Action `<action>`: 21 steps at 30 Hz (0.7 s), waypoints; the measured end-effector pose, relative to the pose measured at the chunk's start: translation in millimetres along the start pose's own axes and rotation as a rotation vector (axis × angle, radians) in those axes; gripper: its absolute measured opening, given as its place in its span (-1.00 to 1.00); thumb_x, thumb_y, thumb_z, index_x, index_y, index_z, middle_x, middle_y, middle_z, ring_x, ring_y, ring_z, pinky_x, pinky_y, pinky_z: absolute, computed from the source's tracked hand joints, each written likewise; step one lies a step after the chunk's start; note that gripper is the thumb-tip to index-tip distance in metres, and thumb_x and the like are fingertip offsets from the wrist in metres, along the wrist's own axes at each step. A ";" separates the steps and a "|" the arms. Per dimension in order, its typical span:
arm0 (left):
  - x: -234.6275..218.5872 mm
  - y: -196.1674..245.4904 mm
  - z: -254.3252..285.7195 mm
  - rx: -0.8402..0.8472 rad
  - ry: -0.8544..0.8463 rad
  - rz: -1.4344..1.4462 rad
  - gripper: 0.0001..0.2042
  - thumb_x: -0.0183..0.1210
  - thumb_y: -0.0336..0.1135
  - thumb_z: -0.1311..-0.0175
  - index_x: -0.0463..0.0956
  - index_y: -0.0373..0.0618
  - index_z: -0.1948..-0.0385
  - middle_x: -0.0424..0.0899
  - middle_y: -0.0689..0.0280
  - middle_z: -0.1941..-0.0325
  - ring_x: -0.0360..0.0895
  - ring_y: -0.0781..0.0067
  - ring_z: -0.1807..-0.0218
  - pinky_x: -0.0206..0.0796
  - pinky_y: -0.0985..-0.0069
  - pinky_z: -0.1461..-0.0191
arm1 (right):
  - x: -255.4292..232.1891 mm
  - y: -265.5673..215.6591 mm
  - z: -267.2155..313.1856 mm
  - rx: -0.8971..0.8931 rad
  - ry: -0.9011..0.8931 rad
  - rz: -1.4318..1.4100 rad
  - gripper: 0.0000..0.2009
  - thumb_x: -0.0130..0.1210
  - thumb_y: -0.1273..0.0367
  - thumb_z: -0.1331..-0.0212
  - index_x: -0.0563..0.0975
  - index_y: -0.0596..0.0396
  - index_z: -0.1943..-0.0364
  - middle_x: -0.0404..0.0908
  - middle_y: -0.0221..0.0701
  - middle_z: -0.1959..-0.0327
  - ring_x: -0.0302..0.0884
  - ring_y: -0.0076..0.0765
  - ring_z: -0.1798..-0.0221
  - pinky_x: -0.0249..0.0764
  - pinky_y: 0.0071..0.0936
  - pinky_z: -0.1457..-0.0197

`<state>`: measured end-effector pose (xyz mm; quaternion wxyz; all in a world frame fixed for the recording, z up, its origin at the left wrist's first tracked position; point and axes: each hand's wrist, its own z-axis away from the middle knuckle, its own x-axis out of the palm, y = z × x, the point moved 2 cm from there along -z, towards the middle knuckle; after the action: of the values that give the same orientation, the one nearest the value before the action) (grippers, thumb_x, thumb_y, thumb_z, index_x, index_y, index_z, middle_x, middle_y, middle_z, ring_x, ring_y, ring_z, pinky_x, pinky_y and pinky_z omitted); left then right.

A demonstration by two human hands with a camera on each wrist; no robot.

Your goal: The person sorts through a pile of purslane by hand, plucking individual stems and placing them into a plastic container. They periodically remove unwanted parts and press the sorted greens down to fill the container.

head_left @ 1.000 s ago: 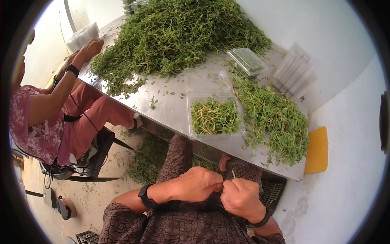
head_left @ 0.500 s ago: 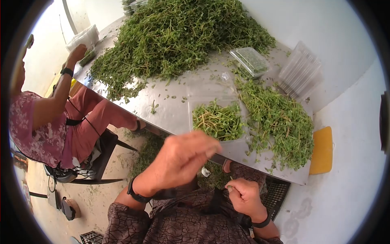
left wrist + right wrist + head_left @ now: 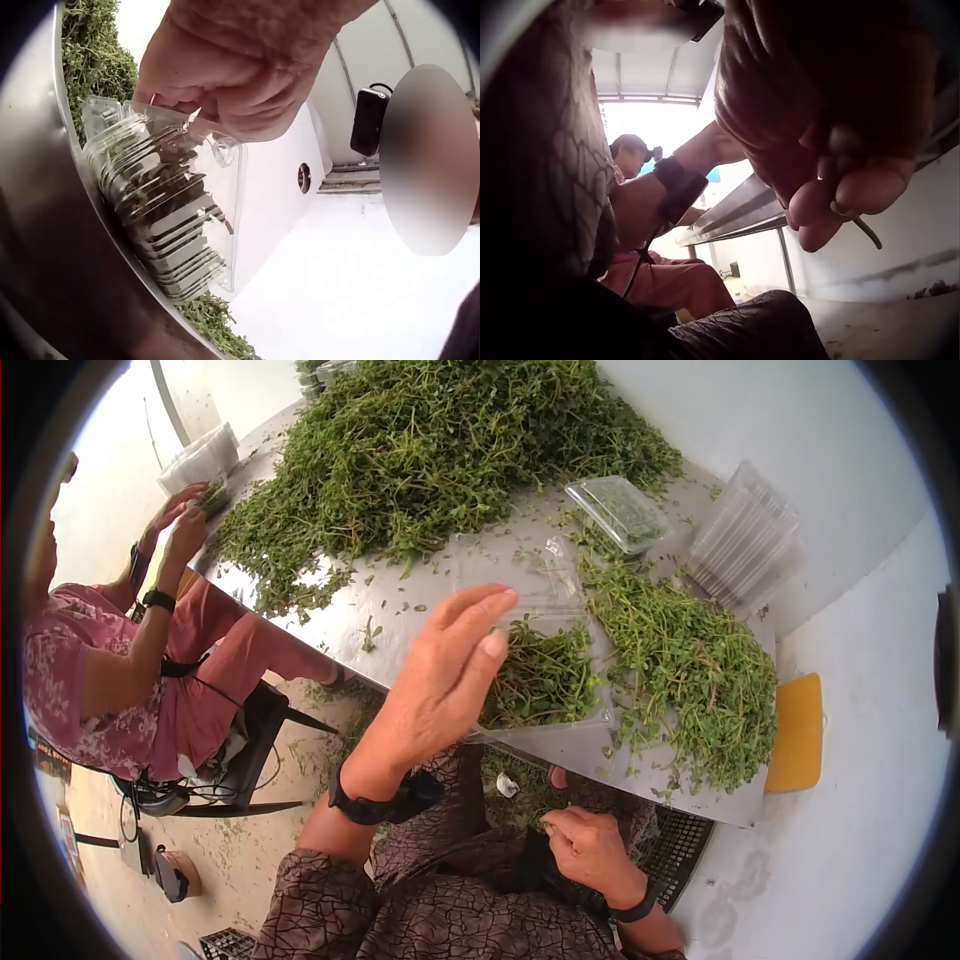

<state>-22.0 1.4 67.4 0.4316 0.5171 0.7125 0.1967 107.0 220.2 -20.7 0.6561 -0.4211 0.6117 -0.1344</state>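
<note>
My left hand is raised at the left side of a clear plastic clamshell box, its fingers fairly straight and thumb beside them. Leafy green sprigs fill the box. In the left wrist view the fingers overlap the edge of the ribbed clear box; their tips are partly hidden. Low over the lap, my right hand pinches a short green stem, which pokes out between thumb and fingers in the right wrist view.
A large heap of greens covers the back of the metal table. A smaller pile, a closed filled box and stacked clear boxes lie right. A yellow board leans beside the wall. Another person sits left.
My left hand has left the right hand and risen forward to the box. The right hand stays low over the lap. The other person's hands have shifted around a small box of greens.
</note>
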 end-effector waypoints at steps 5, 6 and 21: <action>-20.5 -6.2 7.5 -0.130 0.058 0.138 -0.65 -0.10 -0.27 -0.43 0.51 -0.30 -0.06 0.51 0.06 -0.21 0.53 0.24 -0.06 0.33 0.41 -0.11 | 2.5 4.5 1.4 0.066 -0.040 0.050 -0.86 0.16 0.47 -0.07 0.61 0.13 0.26 0.64 -0.19 0.34 0.61 0.00 0.43 0.55 -0.19 0.36; -22.5 -11.7 10.8 -0.090 0.088 0.111 -0.66 -0.09 -0.28 -0.42 0.52 -0.29 -0.04 0.52 0.06 -0.19 0.53 0.24 -0.06 0.33 0.42 -0.10 | 2.7 3.9 1.5 0.063 -0.044 0.051 -0.86 0.16 0.47 -0.07 0.61 0.13 0.26 0.64 -0.19 0.34 0.61 0.00 0.43 0.55 -0.19 0.36; -9.9 -10.8 27.5 0.229 -0.097 -0.537 -0.55 -0.18 -0.11 -0.45 0.58 -0.33 0.08 0.50 0.05 -0.18 0.33 -0.03 -0.31 0.02 0.01 -0.44 | 1.5 -2.7 4.6 0.044 -0.148 0.104 -0.83 0.13 0.38 -0.20 0.56 0.19 0.22 0.59 -0.11 0.21 0.60 0.08 0.33 0.54 -0.14 0.29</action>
<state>-4.7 -16.3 48.4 0.4406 0.3644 0.8198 -0.0314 112.5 219.3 -20.3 0.7146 -0.3831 0.5795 -0.0819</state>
